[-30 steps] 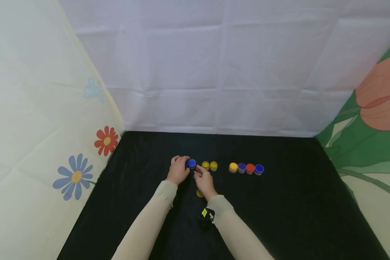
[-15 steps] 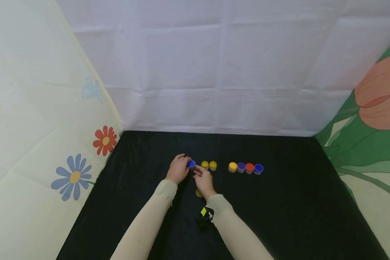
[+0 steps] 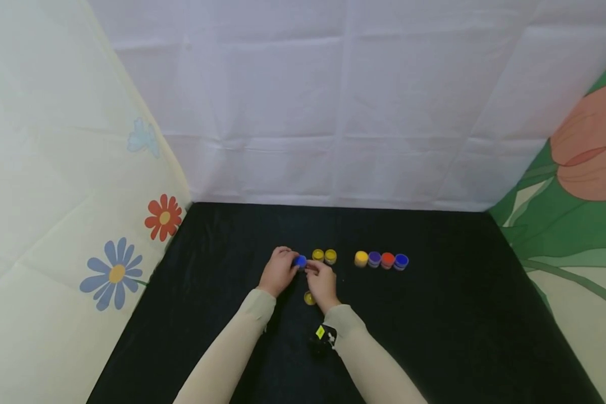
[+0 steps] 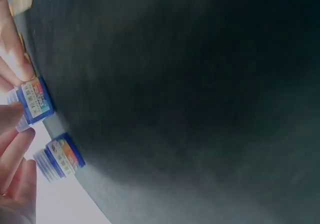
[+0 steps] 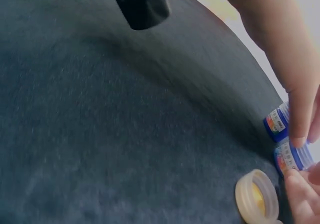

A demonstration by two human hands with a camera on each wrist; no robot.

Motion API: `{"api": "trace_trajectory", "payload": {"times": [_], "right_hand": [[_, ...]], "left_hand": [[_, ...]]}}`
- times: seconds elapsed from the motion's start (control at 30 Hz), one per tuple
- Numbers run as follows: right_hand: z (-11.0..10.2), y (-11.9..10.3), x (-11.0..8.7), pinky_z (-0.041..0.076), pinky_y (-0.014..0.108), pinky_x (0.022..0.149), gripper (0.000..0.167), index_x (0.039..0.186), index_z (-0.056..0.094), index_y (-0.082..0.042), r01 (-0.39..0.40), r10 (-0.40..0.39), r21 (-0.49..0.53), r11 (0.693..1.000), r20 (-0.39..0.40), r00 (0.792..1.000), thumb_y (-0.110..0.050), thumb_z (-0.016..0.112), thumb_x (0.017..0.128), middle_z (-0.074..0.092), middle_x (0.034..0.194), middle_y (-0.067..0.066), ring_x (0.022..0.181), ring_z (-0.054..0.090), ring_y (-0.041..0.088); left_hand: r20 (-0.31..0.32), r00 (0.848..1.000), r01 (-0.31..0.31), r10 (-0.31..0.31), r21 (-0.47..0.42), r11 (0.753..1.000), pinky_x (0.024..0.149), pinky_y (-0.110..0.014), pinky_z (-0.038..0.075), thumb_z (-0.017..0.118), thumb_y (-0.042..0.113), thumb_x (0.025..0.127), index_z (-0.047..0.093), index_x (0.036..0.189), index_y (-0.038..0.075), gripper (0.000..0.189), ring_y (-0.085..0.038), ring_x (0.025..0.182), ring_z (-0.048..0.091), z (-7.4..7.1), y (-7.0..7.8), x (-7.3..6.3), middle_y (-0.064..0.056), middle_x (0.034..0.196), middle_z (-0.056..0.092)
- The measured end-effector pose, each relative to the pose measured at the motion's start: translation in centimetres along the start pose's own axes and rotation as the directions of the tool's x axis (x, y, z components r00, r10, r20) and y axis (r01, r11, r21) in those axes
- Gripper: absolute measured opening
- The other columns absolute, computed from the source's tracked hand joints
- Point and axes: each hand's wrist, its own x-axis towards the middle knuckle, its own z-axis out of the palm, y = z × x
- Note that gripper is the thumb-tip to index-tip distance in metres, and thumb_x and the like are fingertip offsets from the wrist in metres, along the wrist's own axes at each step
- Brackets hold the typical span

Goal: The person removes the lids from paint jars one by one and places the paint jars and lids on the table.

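Note:
In the head view, my left hand (image 3: 279, 272) and right hand (image 3: 322, 283) meet at a small blue paint pot (image 3: 300, 261). My left thumb presses the labelled side of this pot (image 4: 37, 101) in the left wrist view. From the other side, the right hand's fingertips (image 5: 295, 179) pinch it in the right wrist view. A second blue paint pot (image 4: 62, 156) stands close beside the left fingers; in the head view the left hand hides it. A round yellow piece with a raised pale rim (image 5: 256, 199) lies just below my right hand.
Two yellow pots (image 3: 317, 255) stand behind the right hand. Further right is a row of a yellow pot (image 3: 361, 258), a purple one (image 3: 374, 258), a red one (image 3: 387, 260) and a blue one (image 3: 400, 261). The black cloth (image 3: 434, 325) ends at a white backdrop (image 3: 283, 112).
The blue paint pot has come slightly towards me, with the left hand on it. My right fingertips have closed in on its right side. The row of pots stays where it was.

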Motion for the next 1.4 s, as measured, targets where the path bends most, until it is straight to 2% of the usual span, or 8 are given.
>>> {"api": "trace_trajectory", "payload": {"times": [0.2, 0.3, 0.5, 0.67, 0.8, 0.93, 1.13, 1.4], "right_hand": [[-1.3, -0.1, -0.2, 0.057, 0.045, 0.084, 0.019, 0.108, 0.073, 0.005, 0.069, -0.066, -0.112, 0.991, 0.028, 0.997, 0.006, 0.063, 0.092, 0.074, 0.105, 0.019, 0.095, 0.071, 0.030], [-2.1, 0.0, -0.2, 0.057, 0.045, 0.084, 0.019, 0.108, 0.073, 0.005, 0.075, -0.067, -0.117, 0.990, 0.070, 0.995, 0.006, 0.063, 0.092, 0.074, 0.104, 0.018, 0.095, 0.071, 0.030], [-3.5, 0.6, 0.0, 0.059, 0.039, 0.079, 0.017, 0.104, 0.073, 0.004, 0.067, -0.052, -0.094, 0.993, 0.151, 0.987, 0.008, 0.064, 0.091, 0.075, 0.099, 0.016, 0.088, 0.072, 0.026], [-4.1, 1.2, 0.6, 0.058, 0.034, 0.073, 0.012, 0.101, 0.074, 0.003, 0.083, -0.065, -0.090, 0.992, 0.190, 0.980, 0.006, 0.069, 0.091, 0.075, 0.094, 0.014, 0.083, 0.071, 0.024], [-4.2, 1.7, 0.8, 0.059, 0.037, 0.076, 0.014, 0.105, 0.074, 0.004, 0.055, -0.038, -0.072, 0.996, 0.215, 0.976, 0.004, 0.070, 0.091, 0.075, 0.097, 0.016, 0.087, 0.072, 0.026], [-4.0, 2.1, 0.9, 0.059, 0.040, 0.079, 0.017, 0.108, 0.073, 0.006, 0.031, -0.018, -0.056, 0.998, 0.225, 0.974, 0.004, 0.070, 0.091, 0.075, 0.099, 0.017, 0.091, 0.073, 0.028], [-3.7, 2.5, 0.7, 0.060, 0.039, 0.075, 0.020, 0.107, 0.073, 0.006, 0.060, -0.042, -0.080, 0.995, 0.210, 0.977, 0.004, 0.075, 0.088, 0.075, 0.097, 0.016, 0.087, 0.074, 0.028], [-3.6, 2.4, 0.5, 0.060, 0.040, 0.076, 0.021, 0.107, 0.074, 0.005, 0.053, -0.040, -0.064, 0.997, 0.196, 0.980, 0.004, 0.076, 0.086, 0.075, 0.096, 0.016, 0.087, 0.074, 0.028]], "left_hand": [[-0.009, 1.000, 0.030, -0.030, -0.070, 0.997, 0.099, -0.043, 0.048, 0.075, 0.011, 0.093, 0.071, 0.113, 0.001, 0.022, -0.031, 0.108, 0.059, 0.2, 0.8, -0.8, -0.013, 0.109, 0.073], [0.007, 0.998, 0.065, -0.065, -0.168, 0.984, 0.095, -0.042, 0.051, 0.074, 0.009, 0.093, 0.070, 0.113, 0.000, 0.023, -0.029, 0.104, 0.063, 0.4, 1.0, -1.1, -0.014, 0.109, 0.072], [0.085, 0.984, 0.177, -0.155, -0.465, 0.867, 0.089, -0.039, 0.057, 0.072, 0.002, 0.093, 0.065, 0.116, -0.002, 0.025, -0.030, 0.104, 0.067, 1.1, 0.8, -1.8, -0.017, 0.112, 0.066], [0.102, 0.981, 0.191, -0.163, -0.577, 0.794, 0.095, -0.046, 0.053, 0.071, 0.002, 0.094, 0.062, 0.116, 0.001, 0.024, -0.032, 0.109, 0.067, 1.6, 0.5, -2.1, -0.017, 0.115, 0.068], [0.140, 0.978, 0.210, -0.157, -0.630, 0.748, 0.099, -0.049, 0.050, 0.068, 0.005, 0.097, 0.059, 0.120, 0.002, 0.025, -0.034, 0.115, 0.064, 1.7, 0.3, -2.2, -0.019, 0.121, 0.068], [0.173, 0.975, 0.218, -0.138, -0.649, 0.729, 0.102, -0.051, 0.047, 0.061, 0.005, 0.101, 0.057, 0.132, 0.001, 0.031, -0.036, 0.121, 0.060, 1.7, 0.2, -2.3, -0.020, 0.129, 0.064], [0.205, 0.971, 0.226, -0.119, -0.644, 0.731, 0.104, -0.051, 0.046, 0.052, 0.006, 0.105, 0.058, 0.139, 0.003, 0.034, -0.035, 0.125, 0.058, 1.6, 0.0, -2.5, -0.018, 0.136, 0.061], [0.234, 0.963, 0.261, -0.133, -0.692, 0.673, 0.099, -0.041, 0.052, 0.048, 0.007, 0.107, 0.060, 0.135, 0.003, 0.030, -0.033, 0.122, 0.061, 1.9, -0.4, -2.5, -0.017, 0.133, 0.062]]}}
